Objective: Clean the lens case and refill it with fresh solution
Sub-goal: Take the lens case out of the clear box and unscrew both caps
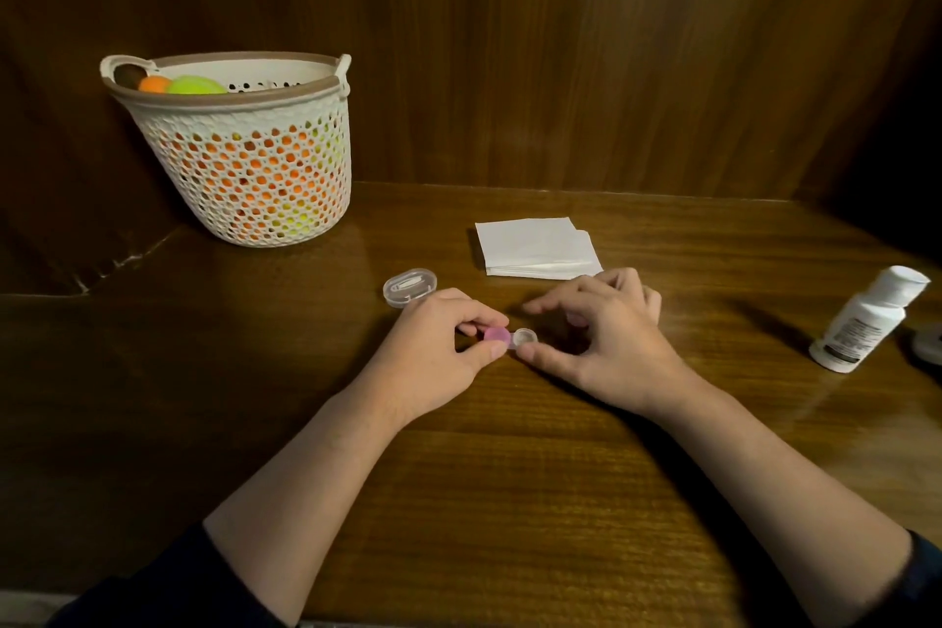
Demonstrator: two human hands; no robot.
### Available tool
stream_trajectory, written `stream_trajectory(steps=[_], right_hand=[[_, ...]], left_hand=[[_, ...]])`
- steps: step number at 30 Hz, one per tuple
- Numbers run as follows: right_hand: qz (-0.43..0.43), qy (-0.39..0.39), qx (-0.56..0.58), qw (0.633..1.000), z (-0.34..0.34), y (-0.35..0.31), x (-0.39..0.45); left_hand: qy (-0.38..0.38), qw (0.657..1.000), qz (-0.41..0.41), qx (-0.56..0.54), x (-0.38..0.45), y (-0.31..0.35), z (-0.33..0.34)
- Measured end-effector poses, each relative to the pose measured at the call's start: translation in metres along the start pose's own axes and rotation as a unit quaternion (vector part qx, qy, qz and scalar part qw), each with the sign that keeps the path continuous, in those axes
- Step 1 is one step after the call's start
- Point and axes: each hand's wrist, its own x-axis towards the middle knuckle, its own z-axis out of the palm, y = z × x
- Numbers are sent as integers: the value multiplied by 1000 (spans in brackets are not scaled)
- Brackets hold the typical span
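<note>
- Lens case (508,338) sits on my wooden table (509,474), pink cap on its left well, right well uncapped.
- My left hand (433,362) pinches the pink-capped side.
- My right hand (606,337) has its thumb at the uncapped well, fingers loosely spread; whether it grips anything, I cannot tell.
- Solution bottle (866,321) stands far right.

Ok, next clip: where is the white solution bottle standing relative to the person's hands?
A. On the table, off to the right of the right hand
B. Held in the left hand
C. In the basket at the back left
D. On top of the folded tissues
A: the white solution bottle stands on the wooden table near its right edge, clear of the right hand, while the left hand pinches the lens case.
</note>
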Motion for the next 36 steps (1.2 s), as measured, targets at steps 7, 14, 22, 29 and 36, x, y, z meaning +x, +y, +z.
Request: stream_trajectory(steps=[7,14,22,29,36], right_hand=[[-8,-25,4,1000,5,3,2],[10,-26,34,999,3,-2,2],[23,-16,82,996,3,-8,1],[32,-3,82,996,4,-10,1],[31,8,87,996,5,-10,1]], left_hand=[[-5,1000,15,11,0,-4,0],[-26,997,42,56,0,-6,-4],[-5,998,33,45,4,-11,3],[22,999,27,41,6,-12,7],[42,996,43,61,3,-10,9]])
